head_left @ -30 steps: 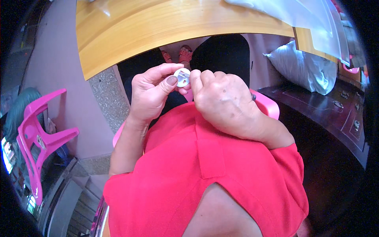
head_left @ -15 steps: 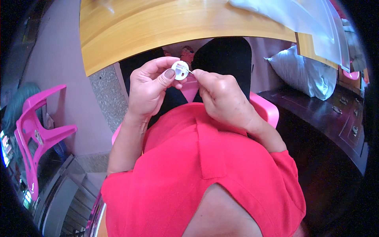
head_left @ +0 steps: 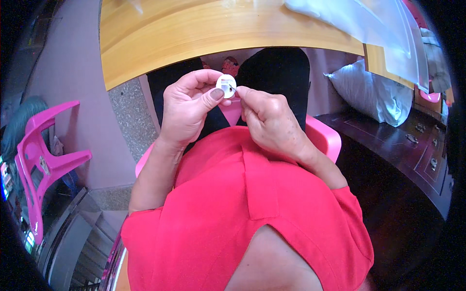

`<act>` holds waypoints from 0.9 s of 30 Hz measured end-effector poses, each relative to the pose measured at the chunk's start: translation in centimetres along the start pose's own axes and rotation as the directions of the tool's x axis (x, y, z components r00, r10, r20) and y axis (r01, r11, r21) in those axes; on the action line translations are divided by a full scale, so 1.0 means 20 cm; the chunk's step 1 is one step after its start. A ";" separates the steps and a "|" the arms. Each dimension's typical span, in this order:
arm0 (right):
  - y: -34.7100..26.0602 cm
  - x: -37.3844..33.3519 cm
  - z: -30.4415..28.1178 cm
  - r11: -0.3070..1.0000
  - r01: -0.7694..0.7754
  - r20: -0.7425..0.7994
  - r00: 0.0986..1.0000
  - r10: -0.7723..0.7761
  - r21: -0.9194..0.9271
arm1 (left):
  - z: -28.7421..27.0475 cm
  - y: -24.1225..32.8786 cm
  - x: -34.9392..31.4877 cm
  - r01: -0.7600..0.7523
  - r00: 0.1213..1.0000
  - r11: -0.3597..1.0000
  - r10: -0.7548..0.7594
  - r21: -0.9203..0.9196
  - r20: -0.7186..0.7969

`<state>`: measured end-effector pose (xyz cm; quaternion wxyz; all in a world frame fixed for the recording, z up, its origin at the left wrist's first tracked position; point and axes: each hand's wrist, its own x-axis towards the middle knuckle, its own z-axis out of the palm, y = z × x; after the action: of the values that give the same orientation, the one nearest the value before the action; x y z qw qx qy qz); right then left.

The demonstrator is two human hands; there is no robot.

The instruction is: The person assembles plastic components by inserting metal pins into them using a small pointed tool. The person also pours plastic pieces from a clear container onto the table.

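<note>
Between the thumb and fingers of my left hand [head_left: 190,104] is a small white round plastic piece [head_left: 224,80]. Its face has a squarish recess with a dark slot, and it is turned partly toward me. My right hand [head_left: 274,114] is closed in a pinch beside it. From those fingertips a thin, narrow tool [head_left: 234,88] sticks out, its tip reaching the recess. Most of this tool is hidden in the right hand, so its exact kind does not show. Both hands are held above my lap, near the table's edge.
A wooden table [head_left: 194,34] stands ahead, with translucent plastic sheeting [head_left: 359,29] at its right. A pink plastic chair [head_left: 46,155] is at left. To the right are a stuffed white bag [head_left: 374,92] and dark wooden furniture [head_left: 403,140]. I sit on a pink chair [head_left: 324,138].
The white round piece has shifted slightly right and turned a little in my left hand. The thin tool's tip now shows darker at the recess.
</note>
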<state>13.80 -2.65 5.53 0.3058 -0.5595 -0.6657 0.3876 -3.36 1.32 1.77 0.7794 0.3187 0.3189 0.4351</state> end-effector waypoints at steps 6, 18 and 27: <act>0.04 -0.02 0.01 0.982 0.134 0.015 0.991 -0.134 -0.129 | 0.01 -0.01 -0.01 0.004 1.000 1.000 -0.004 0.008 0.005; -0.05 -0.01 -0.03 0.789 0.187 0.224 0.972 -0.065 -0.585 | 0.01 -0.01 -0.02 -0.040 0.999 0.982 0.041 0.187 0.000; -0.12 0.03 -0.05 0.583 0.375 0.413 0.908 -0.074 -0.721 | 0.03 -0.05 -0.03 -0.029 0.999 0.935 0.042 0.353 -0.029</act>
<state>13.39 -1.98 8.13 -0.0430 -0.4702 -0.8754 0.1033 -2.66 0.36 1.50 0.6958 0.4509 0.3998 0.3909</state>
